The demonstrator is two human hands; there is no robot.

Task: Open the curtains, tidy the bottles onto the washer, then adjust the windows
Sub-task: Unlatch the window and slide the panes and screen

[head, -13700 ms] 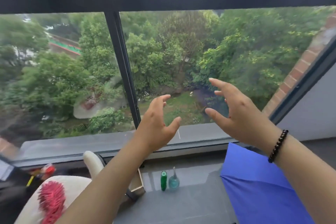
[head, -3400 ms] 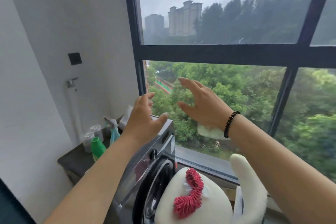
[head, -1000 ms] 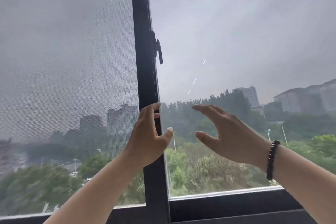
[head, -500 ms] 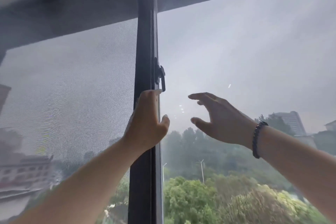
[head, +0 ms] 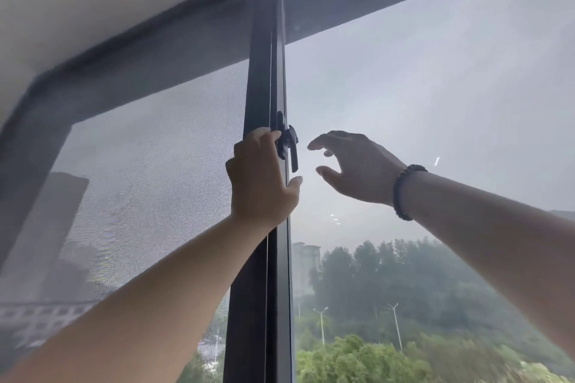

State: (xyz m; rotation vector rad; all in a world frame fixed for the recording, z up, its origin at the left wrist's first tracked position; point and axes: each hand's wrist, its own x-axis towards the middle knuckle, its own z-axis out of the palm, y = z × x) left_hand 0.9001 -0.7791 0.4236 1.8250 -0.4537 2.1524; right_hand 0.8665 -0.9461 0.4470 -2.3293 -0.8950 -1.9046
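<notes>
Window latch point(head: 287, 141) sits high on the dark upright frame point(head: 264, 77) that divides the mesh screen point(head: 149, 171) on the left from the clear pane point(head: 420, 96) on the right. Its lever hangs down along the frame, so its long axis runs vertical, with the free tip pointing down and slightly right.

Left hand point(head: 259, 179) rests on the frame just left of and below the latch, fingers laid over the frame's near face, fingertips touching or just short of the latch body, thumb hooked round the frame's right edge below the lever tip. It steadies the frame rather than grasping the lever.

Right hand point(head: 351, 164) hovers to the right of the latch, apart from it, holding nothing, fingers and thumb loosely curved and spread toward the lever. A bead bracelet point(head: 403, 193) circles that wrist.

The left hand is nearer, but the right looks shaped to take the lever. My reading is that the windows step is under way: the right hand must travel left, close on the lever's lower end and swing it.
</notes>
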